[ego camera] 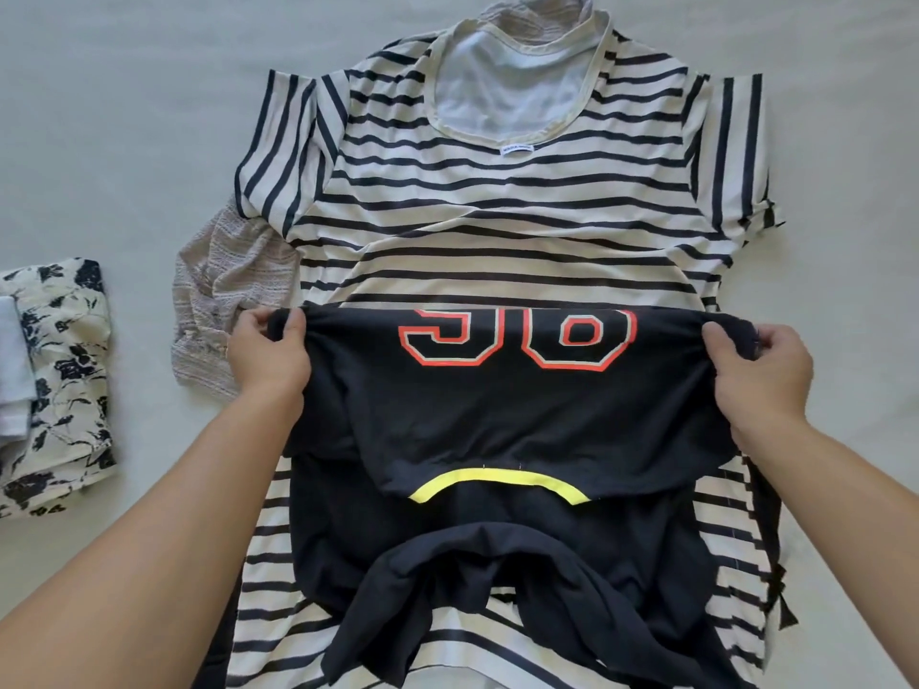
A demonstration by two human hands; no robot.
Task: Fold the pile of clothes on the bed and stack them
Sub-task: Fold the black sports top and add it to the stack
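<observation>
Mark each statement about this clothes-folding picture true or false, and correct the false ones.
1. Both hands grip the dark numbered shirt. True: the left hand and right hand hold its far fold.
2. The dark shirt lies on a striped shirt. True.
3. The floral garment lies to the right. False: it lies to the left.
4. The dark shirt's neck trim is red. False: it is yellow.

The scene is being viewed by a single head-worn camera, looking forward and steeply down from close above the pale bed sheet (124,116). Both forearms are being seen entering from the lower edge, and the wide lens is bending the outer areas.
</observation>
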